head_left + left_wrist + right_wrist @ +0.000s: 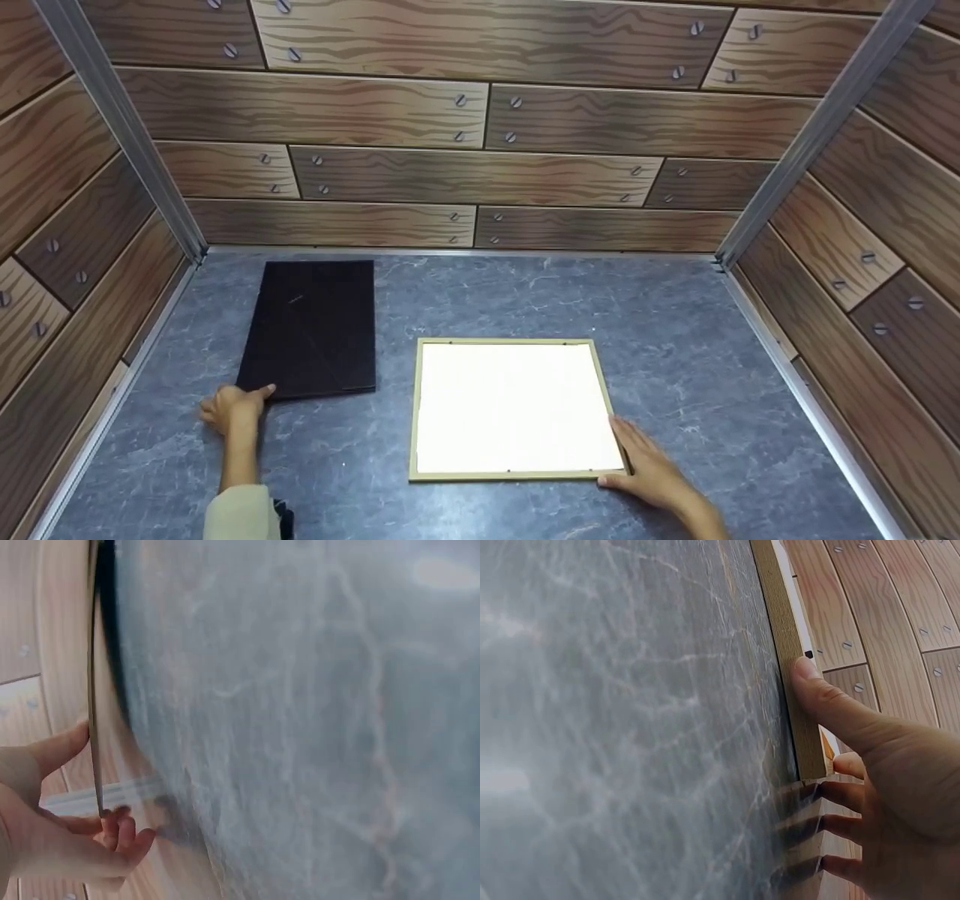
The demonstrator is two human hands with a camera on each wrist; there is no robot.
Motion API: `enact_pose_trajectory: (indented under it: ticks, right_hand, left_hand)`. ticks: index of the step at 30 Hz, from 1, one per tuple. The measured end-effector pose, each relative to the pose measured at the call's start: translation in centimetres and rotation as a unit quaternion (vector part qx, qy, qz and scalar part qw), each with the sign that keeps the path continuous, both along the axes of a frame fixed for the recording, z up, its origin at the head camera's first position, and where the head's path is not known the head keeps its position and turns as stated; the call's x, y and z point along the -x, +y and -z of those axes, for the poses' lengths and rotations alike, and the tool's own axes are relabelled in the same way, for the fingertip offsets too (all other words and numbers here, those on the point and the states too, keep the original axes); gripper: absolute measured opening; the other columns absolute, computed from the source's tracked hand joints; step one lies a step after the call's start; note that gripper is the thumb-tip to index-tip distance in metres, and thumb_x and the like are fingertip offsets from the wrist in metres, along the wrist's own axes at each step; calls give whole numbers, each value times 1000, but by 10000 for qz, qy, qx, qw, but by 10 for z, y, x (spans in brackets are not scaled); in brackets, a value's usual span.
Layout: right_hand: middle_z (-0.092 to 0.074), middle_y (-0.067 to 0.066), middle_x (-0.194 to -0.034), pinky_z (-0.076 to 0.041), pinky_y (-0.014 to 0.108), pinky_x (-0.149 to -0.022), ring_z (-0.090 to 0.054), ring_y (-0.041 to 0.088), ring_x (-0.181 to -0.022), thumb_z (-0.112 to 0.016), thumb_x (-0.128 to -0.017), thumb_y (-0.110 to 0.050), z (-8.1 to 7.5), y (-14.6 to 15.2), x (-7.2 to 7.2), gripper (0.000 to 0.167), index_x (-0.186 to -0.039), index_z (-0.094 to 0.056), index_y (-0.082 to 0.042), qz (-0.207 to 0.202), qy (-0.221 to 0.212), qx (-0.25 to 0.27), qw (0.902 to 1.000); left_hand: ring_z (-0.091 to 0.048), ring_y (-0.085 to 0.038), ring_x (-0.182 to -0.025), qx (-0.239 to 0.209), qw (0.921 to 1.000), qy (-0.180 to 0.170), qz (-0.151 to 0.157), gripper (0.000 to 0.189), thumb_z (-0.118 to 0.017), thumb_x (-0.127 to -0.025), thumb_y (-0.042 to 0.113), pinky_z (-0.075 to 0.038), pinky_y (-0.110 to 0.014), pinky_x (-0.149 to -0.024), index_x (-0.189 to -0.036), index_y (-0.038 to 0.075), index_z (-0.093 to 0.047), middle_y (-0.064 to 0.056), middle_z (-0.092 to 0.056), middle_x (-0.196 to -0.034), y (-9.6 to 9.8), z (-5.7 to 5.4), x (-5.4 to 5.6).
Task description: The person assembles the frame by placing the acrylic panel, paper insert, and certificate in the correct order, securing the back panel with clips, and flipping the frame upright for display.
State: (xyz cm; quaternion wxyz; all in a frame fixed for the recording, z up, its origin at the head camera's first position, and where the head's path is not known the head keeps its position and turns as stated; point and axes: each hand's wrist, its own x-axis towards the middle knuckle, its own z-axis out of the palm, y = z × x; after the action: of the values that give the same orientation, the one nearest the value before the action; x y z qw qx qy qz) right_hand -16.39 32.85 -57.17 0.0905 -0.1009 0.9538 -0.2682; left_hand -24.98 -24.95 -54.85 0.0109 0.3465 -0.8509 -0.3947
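Observation:
A flat black board (pixel 311 330) lies on the left of the marbled surface. My left hand (pixel 234 409) holds its near left corner. In the left wrist view that hand (pixel 75 817) has its thumb on one side of the board's thin edge (pixel 93 690) and its fingers at the other. To the right lies a picture frame (pixel 413 420) with a thin gold-coloured border and a bright white inside. At its near right corner is my right hand (pixel 652 469). The right wrist view shows that thumb on the frame's edge (pixel 787 652), fingers around the corner.
Wood-patterned walls (pixel 480 172) with printed screws stand at the back and both sides. Metal strips (pixel 810 442) run along their corners and base. Marbled grey-blue surface (pixel 390 435) separates the board from the frame.

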Motion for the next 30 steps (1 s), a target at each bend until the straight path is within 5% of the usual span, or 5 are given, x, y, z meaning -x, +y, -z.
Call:
enact_pose_trajectory:
  ticks: [4, 9, 17, 21, 30]
  right_hand:
    - [-25, 24, -144, -16, 62, -99, -20, 45, -130, -71, -69, -54, -1, 0, 0, 104, -143, -24, 2, 17, 32, -38, 10000]
    - [-24, 23, -145, -13, 61, -100, -18, 44, -131, -70, -69, -55, -2, -1, 0, 104, -143, -24, 1, 72, -33, -85, 9999]
    - [-24, 24, -145, -14, 60, -101, -18, 44, -131, -70, -69, -56, 1, 0, 0, 105, -144, -23, 1, 110, -99, -85, 9999]
    - [-25, 25, -144, -14, 61, -100, -19, 45, -130, -71, -69, -54, 1, 0, 1, 104, -143, -24, 2, 81, -38, -44, 10000]
    - [-25, 25, -144, -14, 62, -99, -19, 45, -130, -69, -68, -58, 1, 0, 1, 106, -143, -24, 2, 77, -67, -27, 9999]
  left_hand:
    - [-13, -49, -128, -1060, 9909, 737, -371, 55, -59, -87, 12, -8, -48, -106, -130, -15, -37, -38, -27, -132, 2, -4, -7]
    - [-19, -39, -131, -2744, 9364, 1955, -982, 58, -49, -90, 0, -21, -42, -106, -139, -7, -21, -29, -16, -142, 13, -8, -8]
    - [-39, -26, -119, -5183, 7557, 3770, -1347, 32, -34, -95, -5, -36, -38, -97, -121, 12, -25, -12, -25, -134, 37, -7, -8]
    - [-43, -21, -108, -5846, 6869, 4071, -1441, 28, -35, -96, 0, -42, -38, -91, -117, 18, -28, -3, -33, -119, 43, -6, -10]
    - [-49, -21, -94, -5979, 6436, 4436, -1776, 26, -35, -94, -6, -51, -32, -70, -112, 13, -35, -9, -37, -114, 47, -3, -18]
